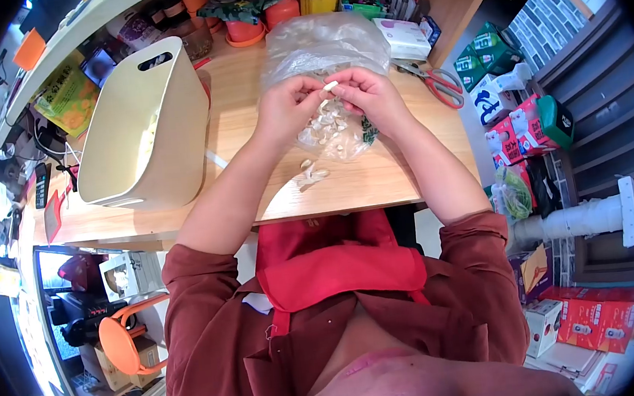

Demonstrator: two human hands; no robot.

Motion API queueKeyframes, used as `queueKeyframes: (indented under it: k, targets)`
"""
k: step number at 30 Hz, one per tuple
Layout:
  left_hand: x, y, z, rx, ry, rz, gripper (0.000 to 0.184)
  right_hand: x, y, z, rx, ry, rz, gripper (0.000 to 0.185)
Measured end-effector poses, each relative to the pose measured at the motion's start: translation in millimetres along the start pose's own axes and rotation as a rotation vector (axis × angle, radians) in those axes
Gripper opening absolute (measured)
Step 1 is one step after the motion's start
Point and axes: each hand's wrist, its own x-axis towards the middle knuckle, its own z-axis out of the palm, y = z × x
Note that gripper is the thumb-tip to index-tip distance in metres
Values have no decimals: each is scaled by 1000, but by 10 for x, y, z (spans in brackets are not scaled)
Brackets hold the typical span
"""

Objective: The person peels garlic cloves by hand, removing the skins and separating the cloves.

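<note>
Between my fingertips is a small white garlic clove [331, 86], held above the table. My left hand [288, 111] pinches it from one side, and my right hand [374, 99] closes on it from the other. Below both hands, papery white garlic skins [331, 126] lie heaped on a clear plastic bag [328, 40], which spreads toward the back of the table. A few pale pieces [313, 174] rest on the bare wood nearer to me. Left of my left forearm stands a tall cream bin [173, 128] with some pale pieces inside.
Red-handled scissors [444, 88] lie at the table's right edge, near a white box [402, 37]. Orange pots [245, 31] and small bottles line the back under a shelf. An orange stool [120, 345] stands at lower left. Packaged goods [506, 141] are stacked at right.
</note>
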Motion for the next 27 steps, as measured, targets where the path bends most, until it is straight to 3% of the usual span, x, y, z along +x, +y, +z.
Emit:
queueKeyframes:
  k: [6, 18, 27]
  targets:
    - [-3, 71, -24, -26, -21, -4, 12, 9, 3, -4, 78, -7, -43, 16]
    - [0, -17, -1, 290, 87, 287, 10, 0, -1, 4, 24, -2, -69, 16]
    - [-24, 10, 4, 327, 113, 360, 12, 21, 35, -12, 0, -22, -81, 14]
